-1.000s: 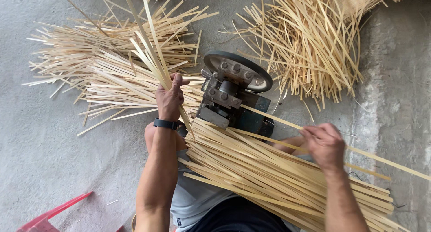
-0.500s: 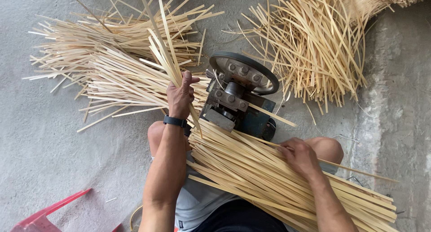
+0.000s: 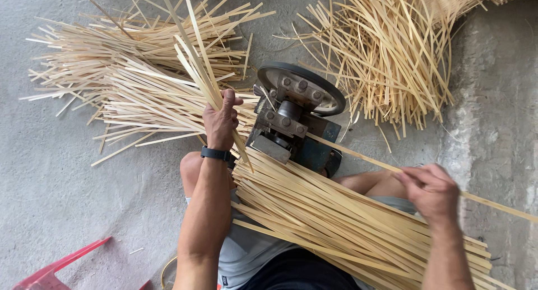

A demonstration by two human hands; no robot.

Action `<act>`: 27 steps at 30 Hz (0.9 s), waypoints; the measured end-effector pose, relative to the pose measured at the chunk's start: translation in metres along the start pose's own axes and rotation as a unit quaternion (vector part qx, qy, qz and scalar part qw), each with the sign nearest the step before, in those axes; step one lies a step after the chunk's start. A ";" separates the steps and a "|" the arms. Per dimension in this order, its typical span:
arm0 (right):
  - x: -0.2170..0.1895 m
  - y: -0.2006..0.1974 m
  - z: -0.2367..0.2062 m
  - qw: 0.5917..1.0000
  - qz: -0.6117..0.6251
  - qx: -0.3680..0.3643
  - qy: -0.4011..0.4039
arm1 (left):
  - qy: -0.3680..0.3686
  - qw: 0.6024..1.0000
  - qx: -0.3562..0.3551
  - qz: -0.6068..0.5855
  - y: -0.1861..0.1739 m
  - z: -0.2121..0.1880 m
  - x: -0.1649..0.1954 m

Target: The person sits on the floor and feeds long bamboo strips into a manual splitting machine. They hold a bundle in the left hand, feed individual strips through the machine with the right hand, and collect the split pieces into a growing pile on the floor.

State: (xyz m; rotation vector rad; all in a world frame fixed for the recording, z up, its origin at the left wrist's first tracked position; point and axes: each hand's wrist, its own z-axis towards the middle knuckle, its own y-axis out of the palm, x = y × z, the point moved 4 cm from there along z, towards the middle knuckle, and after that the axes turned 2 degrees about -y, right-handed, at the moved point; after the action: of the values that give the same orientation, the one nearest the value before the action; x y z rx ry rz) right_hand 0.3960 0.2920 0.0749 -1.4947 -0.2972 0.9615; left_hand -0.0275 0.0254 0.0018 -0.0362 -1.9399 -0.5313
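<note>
A grey concrete floor (image 3: 50,200) fills the view. On it, at ten o'clock from the centre, lies the widest spread of pale bamboo strips (image 3: 129,71), fanned flat with their ends pointing left. At one o'clock lies a second, looser heap of thinner strips (image 3: 386,54), tangled and curling toward the top edge. Across the person's lap, running from the centre toward five o'clock, rests a thick bundle of long strips (image 3: 347,222), laid roughly parallel.

At the centre stands a small dark metal machine (image 3: 294,122) with a round bolted wheel on top and a blocky base, set between the person's knees. A single long strip (image 3: 493,203) runs out of the machine toward four o'clock, above the lap bundle.

The left hand (image 3: 221,122), just left of the machine at nine o'clock from it, is closed around a handful of strips (image 3: 199,71) that rise toward eleven o'clock, thumb up against them. A black watch (image 3: 216,153) sits on that wrist.

The right hand (image 3: 431,189), at four o'clock, has its fingers curled narrowly on the single long strip, just above the lap bundle; it is slightly blurred.

At seven o'clock, in the bottom corner, shows the edge of a red plastic thing (image 3: 61,265).
</note>
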 end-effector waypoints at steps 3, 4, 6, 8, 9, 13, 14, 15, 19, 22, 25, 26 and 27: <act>-0.042 0.034 0.015 0.994 -0.002 -0.002 -0.106 | 0.020 1.000 -0.008 0.015 0.003 -0.003 0.000; -0.058 0.039 0.017 0.986 -0.018 0.032 -0.161 | 0.031 0.999 -0.015 0.011 0.003 -0.004 0.000; -0.091 0.050 0.014 0.957 -0.052 0.097 -0.268 | 0.043 0.999 -0.022 0.010 0.004 -0.004 0.000; -0.111 0.058 0.007 0.956 -0.029 0.074 -0.282 | 0.045 0.999 -0.022 0.013 0.004 -0.005 0.000; -0.116 0.060 0.004 0.955 -0.017 0.061 -0.288 | 0.040 0.999 -0.020 0.012 0.004 -0.004 0.000; -0.095 0.081 -0.005 0.963 0.117 -0.240 -0.014 | 0.026 0.999 -0.015 0.014 0.008 -0.007 0.001; -0.091 0.084 -0.006 0.957 0.128 -0.259 0.008 | 0.025 0.999 -0.014 0.017 0.010 -0.007 0.002; -0.087 0.087 -0.009 0.950 0.139 -0.279 0.029 | 0.024 0.998 -0.017 0.048 0.011 -0.007 0.003; -0.079 0.080 -0.015 0.971 0.136 -0.196 -0.002 | 0.001 0.998 -0.056 0.024 0.019 0.007 0.006; -0.070 0.074 -0.020 0.976 0.116 -0.186 -0.006 | 0.008 0.996 -0.079 -0.037 0.020 0.020 0.006; -0.054 0.071 -0.024 0.971 0.124 -0.200 0.037 | 0.015 0.995 -0.080 -0.051 0.016 0.025 0.002; -0.049 0.068 -0.024 0.971 0.145 -0.189 0.028 | 0.013 0.995 -0.078 -0.055 0.015 0.026 0.000; -0.043 0.064 -0.025 0.970 0.166 -0.179 0.018 | 0.020 0.995 -0.074 -0.063 0.012 0.026 0.000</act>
State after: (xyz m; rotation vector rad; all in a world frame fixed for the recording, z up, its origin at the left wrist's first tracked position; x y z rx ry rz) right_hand 0.3642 0.2323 0.0296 -1.9321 -0.2035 1.1888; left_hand -0.0467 0.0462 -0.0026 0.0022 -1.8694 -0.7525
